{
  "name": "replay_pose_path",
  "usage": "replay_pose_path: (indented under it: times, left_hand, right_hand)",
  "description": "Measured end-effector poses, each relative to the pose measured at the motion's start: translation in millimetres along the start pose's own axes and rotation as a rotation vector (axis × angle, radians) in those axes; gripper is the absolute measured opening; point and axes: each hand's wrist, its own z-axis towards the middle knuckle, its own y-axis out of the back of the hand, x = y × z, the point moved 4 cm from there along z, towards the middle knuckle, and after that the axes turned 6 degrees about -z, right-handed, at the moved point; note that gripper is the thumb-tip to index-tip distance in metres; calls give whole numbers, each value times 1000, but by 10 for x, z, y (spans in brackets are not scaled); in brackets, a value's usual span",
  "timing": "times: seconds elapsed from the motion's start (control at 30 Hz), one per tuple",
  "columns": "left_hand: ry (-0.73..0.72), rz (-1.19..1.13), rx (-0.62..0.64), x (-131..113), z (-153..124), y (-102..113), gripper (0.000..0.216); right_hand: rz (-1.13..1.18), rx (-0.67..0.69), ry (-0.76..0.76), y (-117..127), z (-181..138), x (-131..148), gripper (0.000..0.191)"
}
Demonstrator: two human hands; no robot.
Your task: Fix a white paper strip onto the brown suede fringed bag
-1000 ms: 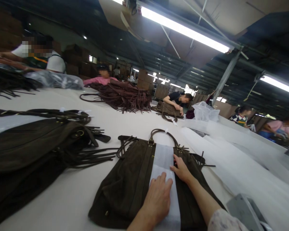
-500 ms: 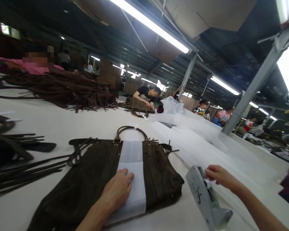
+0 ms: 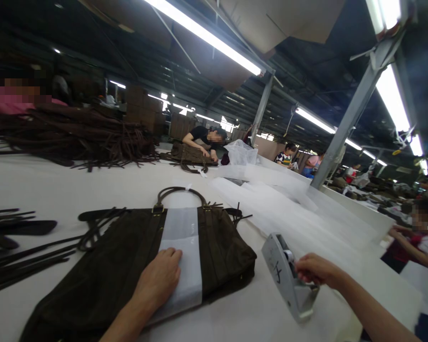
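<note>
So the dark brown bag (image 3: 128, 251) was lying flat on the white table (image 3: 235, 313) right in front of the person, with its handle (image 3: 171, 189) pointing away and a pale strip (image 3: 189, 266) running down its front over the middle. The left hand (image 3: 160, 275) was laid palm down on that strip, fingers a little bent and not clutching anything, just resting on it. Over to the right, the right hand (image 3: 314, 268) had its fingers curled in tight just beside the roll end of a gray tape dispenser (image 3: 288, 280), which stood near the bag but apart from it. Honestly can't tell if those fingers were pinching any tape or only touching the thing. White sheets (image 3: 288, 209) were spread out beyond the dispenser, and a dark strap end (image 3: 41, 227) lay off to the left. Farther back there was a messy heap of reddish-brown bags (image 3: 103, 137), plus a co-worker in a dark top (image 3: 199, 133) bent over another brown bag (image 3: 187, 154).
</note>
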Motion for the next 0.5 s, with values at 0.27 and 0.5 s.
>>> replay_pose_path:
  times: [0.27, 0.5]
  left_hand:
    - [-24, 16, 15, -15, 33, -41, 31]
    - [60, 24, 32, -47, 0, -59, 35]
  right_hand:
    - [15, -137, 60, 172, -686, -12, 19]
    - [49, -205, -7, -229, -614, -979, 37]
